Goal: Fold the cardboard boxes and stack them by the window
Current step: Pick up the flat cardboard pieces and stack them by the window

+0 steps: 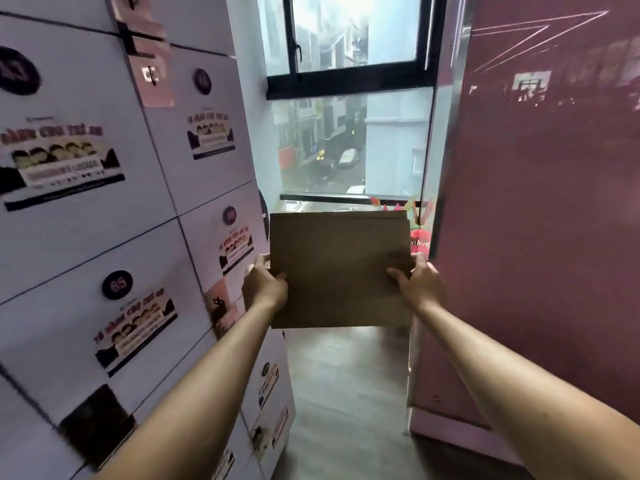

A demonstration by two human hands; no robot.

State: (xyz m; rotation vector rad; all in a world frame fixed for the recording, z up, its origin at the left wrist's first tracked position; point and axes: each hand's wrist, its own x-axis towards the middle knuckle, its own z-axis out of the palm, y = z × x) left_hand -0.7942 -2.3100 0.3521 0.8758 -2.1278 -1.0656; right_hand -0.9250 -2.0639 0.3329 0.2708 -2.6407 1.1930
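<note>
Head cam, flat brown cardboard box (339, 268), L grip (265, 284) & R grip (417, 284) pinching side edges

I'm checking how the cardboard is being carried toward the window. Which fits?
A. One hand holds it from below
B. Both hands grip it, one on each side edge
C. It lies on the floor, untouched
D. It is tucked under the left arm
B: the left hand and right hand each grip a side edge of the flat cardboard, held up before the window.
</note>
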